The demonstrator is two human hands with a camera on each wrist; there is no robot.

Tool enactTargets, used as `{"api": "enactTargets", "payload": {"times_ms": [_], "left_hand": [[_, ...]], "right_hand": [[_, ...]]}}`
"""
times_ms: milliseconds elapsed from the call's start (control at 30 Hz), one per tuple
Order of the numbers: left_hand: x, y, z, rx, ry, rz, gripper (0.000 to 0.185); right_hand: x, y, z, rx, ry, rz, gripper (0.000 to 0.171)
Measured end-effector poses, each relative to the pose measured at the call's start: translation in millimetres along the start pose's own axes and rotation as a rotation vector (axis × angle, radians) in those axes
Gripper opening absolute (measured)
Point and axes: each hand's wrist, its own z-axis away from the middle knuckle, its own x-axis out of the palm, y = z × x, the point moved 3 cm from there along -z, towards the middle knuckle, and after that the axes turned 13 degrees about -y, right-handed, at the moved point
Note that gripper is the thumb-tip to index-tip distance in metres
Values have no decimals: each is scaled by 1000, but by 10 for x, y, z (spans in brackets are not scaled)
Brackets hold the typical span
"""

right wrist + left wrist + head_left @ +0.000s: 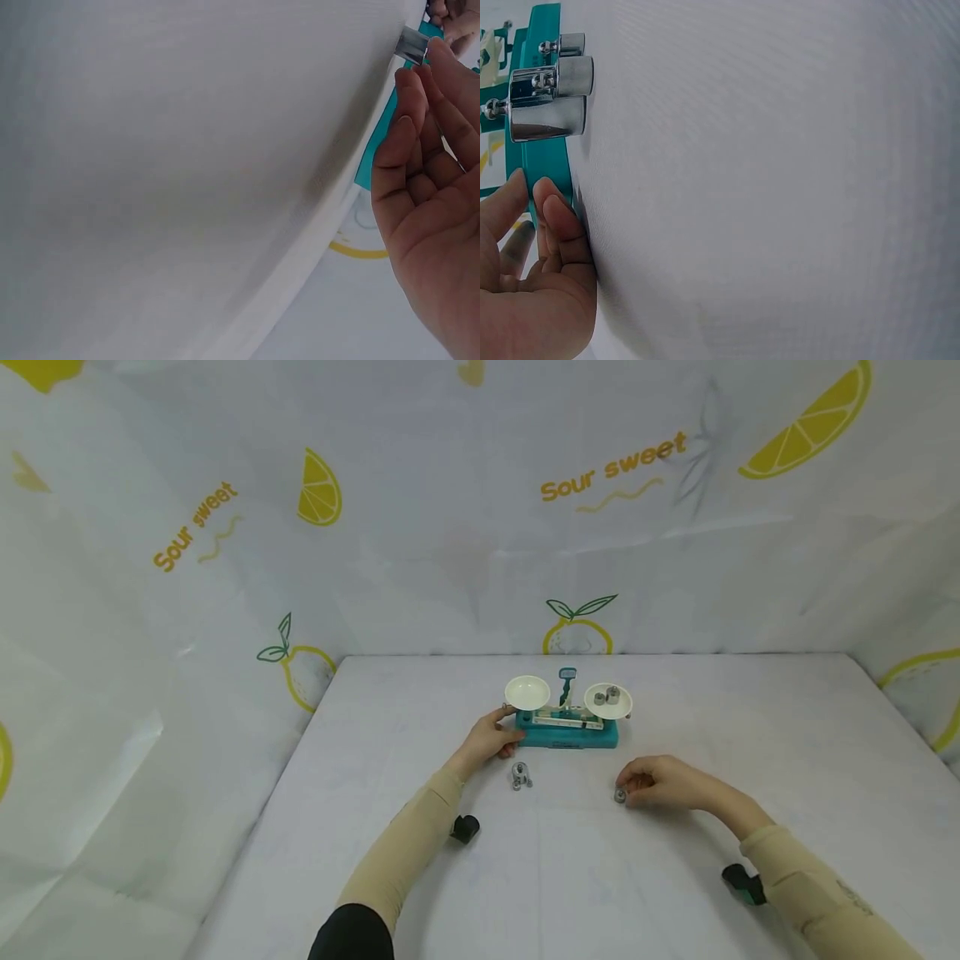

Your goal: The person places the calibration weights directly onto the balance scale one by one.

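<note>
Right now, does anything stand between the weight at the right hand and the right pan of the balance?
Nothing visible stands between the weight and the right pan in the head view, though two other weights already sit in that pan.

Reads “Sour sweet” twice in orange lettering (613, 467) on the white backdrop (435, 593): at left on a steep slant, at right larger and gentler in slope. On the teal balance (567, 739), shows a front marking too small to read.

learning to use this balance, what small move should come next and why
Probably raise the metal weight toward the right pan: the right hand pinches it, that pan carries two weights, and the left hand grips the balance's base.
</note>
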Motion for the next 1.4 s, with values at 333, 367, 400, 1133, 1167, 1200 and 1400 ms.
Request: {"api": "enactTargets", "payload": {"times_ms": [333,367,400,1133,1167,1200,1400], "left_hand": [[1,45,52,25,26,-36,58],[-6,20,24,22,21,-30,58],[-13,-4,-1,18,16,-25,59],[-19,-99,-68,35,6,-23,59],[-17,-92,-61,38,5,-26,58],[-16,-85,-57,41,3,-30,58],[-8,-98,-81,14,13,-33,57]], "right_hand": [[11,-85,-48,0,1,60,13],[13,-88,-49,1,2,64,13],[15,-86,-50,2,2,70,13],[-393,-310,40,-21,332,187,18],[-425,-326,44,-21,361,193,19],[-456,-339,44,-20,388,201,19],[-614,-386,-19,2,469,193,21]]}}
